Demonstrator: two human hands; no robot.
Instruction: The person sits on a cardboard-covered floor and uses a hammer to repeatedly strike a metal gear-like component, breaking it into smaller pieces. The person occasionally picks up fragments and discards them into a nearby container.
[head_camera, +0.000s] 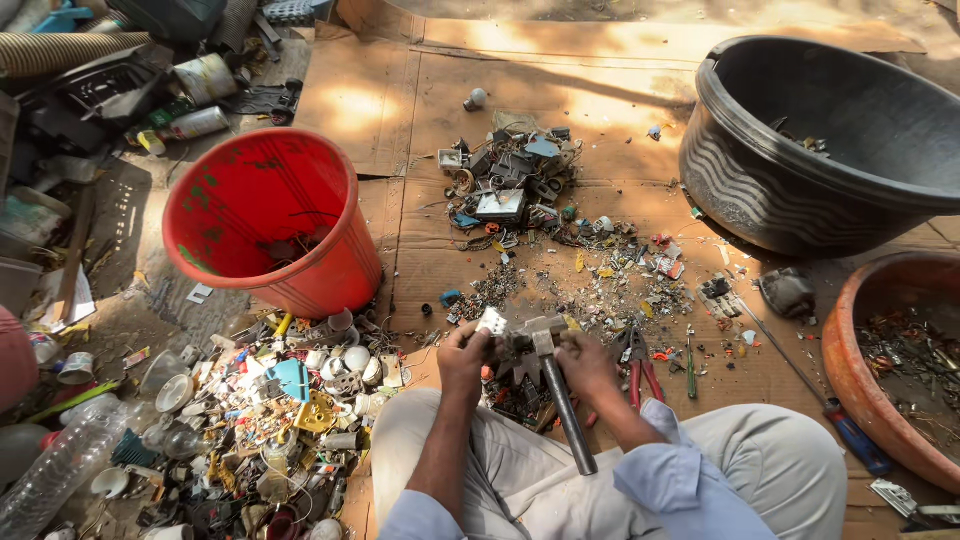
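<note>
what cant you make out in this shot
Head view only:
- Small part in the left hand: fingers cover it.
- Hammer grip: the right hand hides it.
- Red bucket contents: shadowed.
- Brown basin: cut off by the right edge.

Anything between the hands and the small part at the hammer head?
Nothing visible. Left hand pinches the small whitish part directly, and right hand is on the hammer beside it; no object lies between them.

Flattened cardboard (600, 90) bears scrap parts (515, 180), pliers (640, 365) and a black tub (760, 190).
</note>
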